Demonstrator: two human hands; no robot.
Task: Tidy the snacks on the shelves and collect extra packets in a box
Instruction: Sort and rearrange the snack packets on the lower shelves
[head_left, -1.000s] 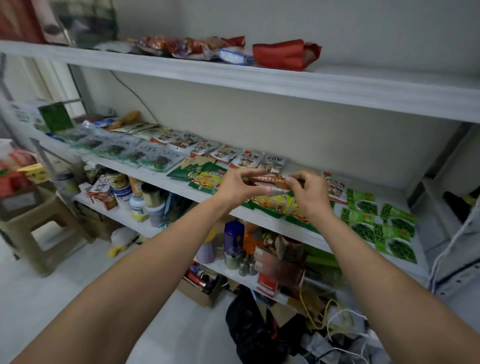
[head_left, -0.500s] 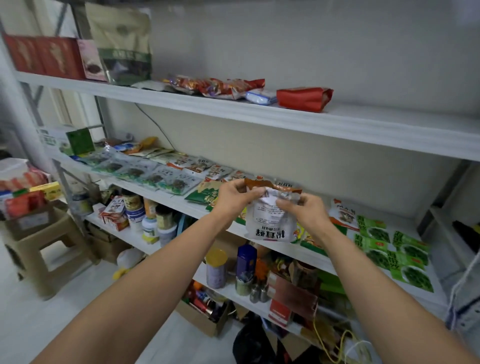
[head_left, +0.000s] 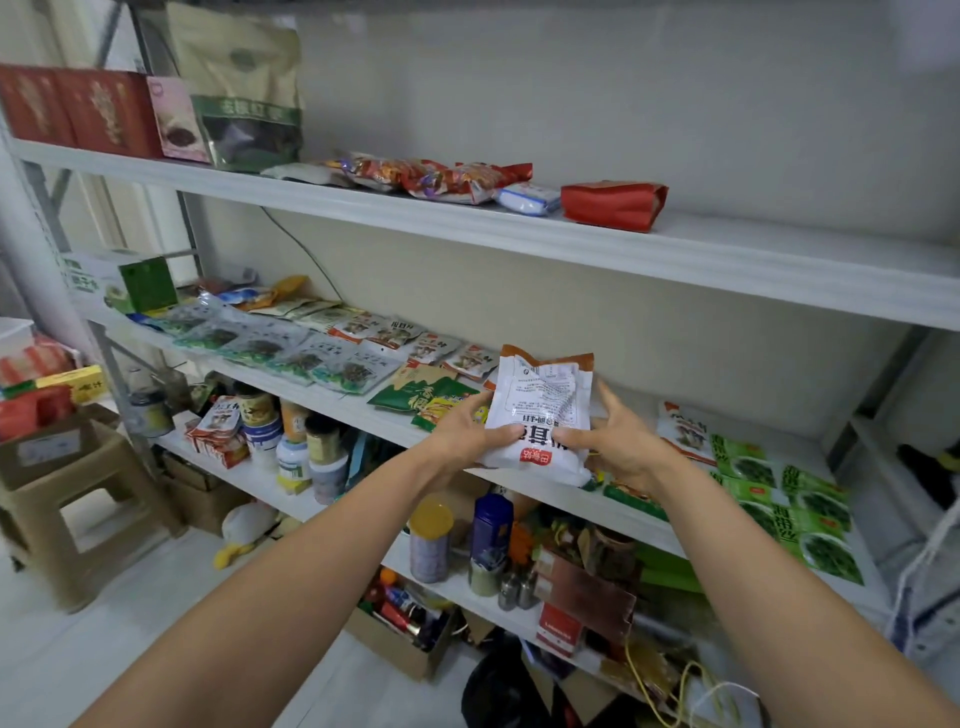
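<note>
I hold a white snack packet (head_left: 543, 400) with an orange top edge upright above the middle shelf (head_left: 363, 413), its printed back toward me. My left hand (head_left: 462, 431) grips its lower left edge and my right hand (head_left: 613, 441) pinches its lower right side. Rows of flat snack packets (head_left: 311, 358) lie along the shelf to the left. Green packets (head_left: 800, 504) lie at the right end, and green and yellow packets (head_left: 436, 397) sit just under my left hand.
The top shelf (head_left: 675, 249) carries red boxes, a tall green bag (head_left: 244, 88), red wrapped snacks and a red bag (head_left: 613, 202). Jars and bottles stand on the lower shelf (head_left: 291, 431). A plastic stool (head_left: 57, 499) with a cardboard box stands at the left; an open box (head_left: 405, 634) sits on the floor.
The packet lay flat between my hands on the shelf a second ago. I have lifted it and turned it upright, back side facing me. The view has tilted upward.
</note>
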